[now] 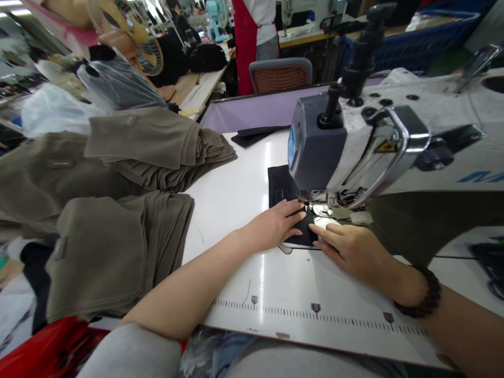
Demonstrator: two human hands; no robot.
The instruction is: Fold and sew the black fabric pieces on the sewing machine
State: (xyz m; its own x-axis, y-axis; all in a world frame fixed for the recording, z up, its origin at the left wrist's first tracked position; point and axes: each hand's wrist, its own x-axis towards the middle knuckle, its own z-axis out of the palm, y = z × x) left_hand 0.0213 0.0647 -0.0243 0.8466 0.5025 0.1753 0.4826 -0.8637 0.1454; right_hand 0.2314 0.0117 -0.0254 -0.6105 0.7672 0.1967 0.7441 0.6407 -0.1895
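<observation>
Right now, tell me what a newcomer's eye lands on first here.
The big white sewing machine at right, with both hands pressing a small black fabric piece flat under its needle: left hand, right hand. Then the stacks of folded olive-brown garments piled at the left of the white table.

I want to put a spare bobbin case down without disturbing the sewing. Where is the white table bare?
Bare white table lies between the stacked olive-brown fabric pieces and the left hand, and along the printed ruler strip between both forearms. It is crowded at the grey sewing machine head, where the left and right hand press the small black fabric piece.
</observation>
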